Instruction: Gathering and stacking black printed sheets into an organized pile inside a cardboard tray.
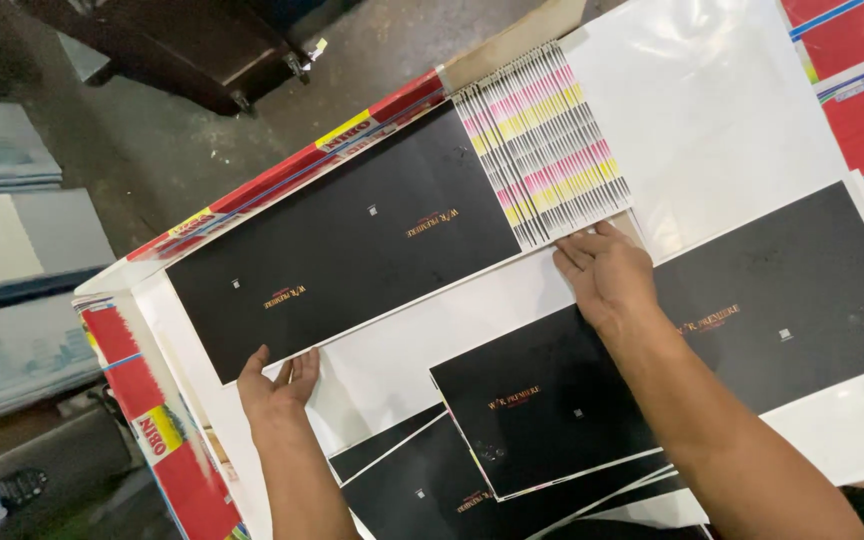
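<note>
A long black printed sheet (352, 240) with a white border lies tilted across the table. My left hand (277, 385) presses flat on its near-left corner, fingers together. My right hand (602, 270) rests flat at the sheet's right end, fingertips touching the lower edge of a fanned stack of sheets with pink, yellow and black colour bars (542, 140). Neither hand grips anything. More black printed sheets (542, 410) lie overlapped near me between my forearms, and another black sheet (792, 290) lies under my right forearm.
White paper (712, 110) covers the far right of the table. Red printed sheets (862, 80) lie at the top right and hang off the table's left edge (167, 450). Grey stacked boards (12, 240) and a dark floor lie to the left.
</note>
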